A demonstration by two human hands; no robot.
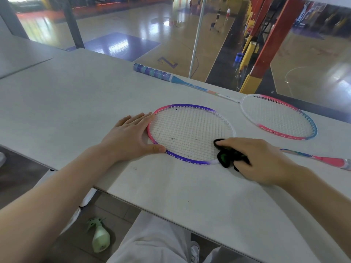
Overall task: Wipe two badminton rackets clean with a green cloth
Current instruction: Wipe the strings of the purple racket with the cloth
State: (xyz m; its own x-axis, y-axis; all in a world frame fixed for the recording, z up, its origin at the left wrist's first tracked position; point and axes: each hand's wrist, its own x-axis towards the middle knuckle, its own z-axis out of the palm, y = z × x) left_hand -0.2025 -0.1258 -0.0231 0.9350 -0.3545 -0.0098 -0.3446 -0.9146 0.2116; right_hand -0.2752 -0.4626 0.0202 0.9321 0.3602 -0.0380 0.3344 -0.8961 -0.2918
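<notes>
A pink and purple racket [182, 107] lies flat on the grey table [76, 103], its pink handle [330, 161] reaching right past my wrist. Dark specks dot its strings. My left hand [131, 137] rests flat against the left side of the frame, thumb on the near rim. My right hand [254, 158] presses a bunched dark green cloth [228, 158] onto the head's near right rim. A second racket with a white, pink and blue head [284, 133] lies farther right, its blue taped grip [152, 72] pointing to the back left.
The table's far edge meets a glass wall overlooking a sports hall below. A pale green spray bottle [100, 238] stands on the floor under the near edge, beside my legs in light trousers [152, 242].
</notes>
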